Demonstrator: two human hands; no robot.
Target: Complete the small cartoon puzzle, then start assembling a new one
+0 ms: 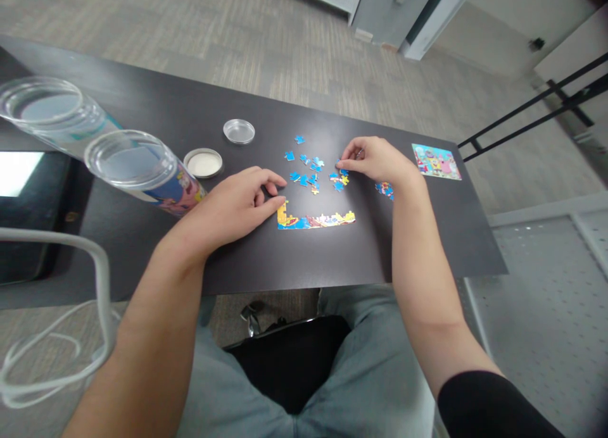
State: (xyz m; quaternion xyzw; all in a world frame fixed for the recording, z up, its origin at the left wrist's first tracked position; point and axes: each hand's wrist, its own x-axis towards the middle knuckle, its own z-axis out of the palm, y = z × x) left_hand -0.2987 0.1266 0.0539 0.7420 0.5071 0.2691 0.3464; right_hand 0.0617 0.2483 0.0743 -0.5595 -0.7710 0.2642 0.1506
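An L-shaped strip of joined jigsaw puzzle pieces [316,222], yellow, blue and multicoloured, lies on the dark table near its front edge. My left hand [242,200] rests beside its upper left corner, thumb and forefinger apart, holding nothing. Beyond the strip, several loose blue puzzle pieces [304,180] are scattered. My right hand [377,159] is at their right side, thumb and forefinger pinched on a small puzzle piece [337,164], mostly covered by the fingertips. More puzzle pieces [384,190] show partly behind my right wrist.
A picture card [436,162] lies at the table's right end. Two clear-topped canisters [147,172] stand on the left, near a clear round lid [239,131] and a white-centred lid [203,163]. A black device [28,235] and a white cable [102,286] are at far left.
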